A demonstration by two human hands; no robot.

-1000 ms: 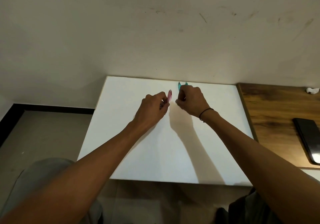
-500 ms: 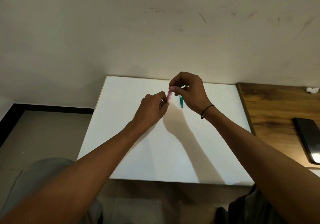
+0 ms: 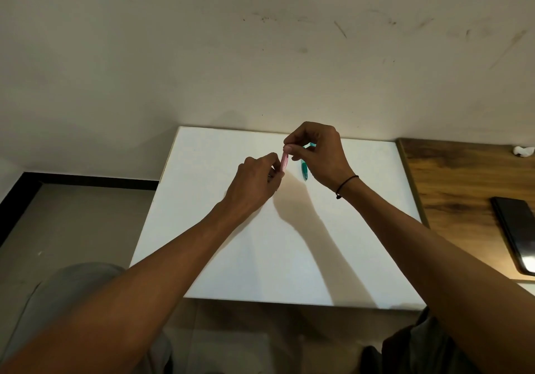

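Head view: the white board (image 3: 260, 252) lies flat in front of the person, its far edge against the wall (image 3: 202, 55). Both hands meet above the board's far half, near the middle of its width. The left hand (image 3: 254, 182) has its fingers curled round the lower end of the pink pen (image 3: 284, 163), in a narrow, closed grip. The right hand (image 3: 320, 153) comes in from above and pinches the pen's upper end between thumb and fingertips, its other fingers bent. The pink pen stands nearly upright between the two hands, raised off the board; whether its lower tip touches the surface cannot be told.

A teal pen (image 3: 304, 171) lies on the board just beside the right hand, on the side toward the board's right edge, partly hidden by the palm. A small teal piece (image 3: 311, 145) shows behind the right hand's fingers; whether it is held or lies on the board cannot be told. A black wristband (image 3: 346, 185) circles the right wrist.

Touching the board's right edge is a wooden desk (image 3: 463, 182). On it, well apart from the board, lie a black phone (image 3: 518, 237) and a white scrap (image 3: 523, 151) by the wall.
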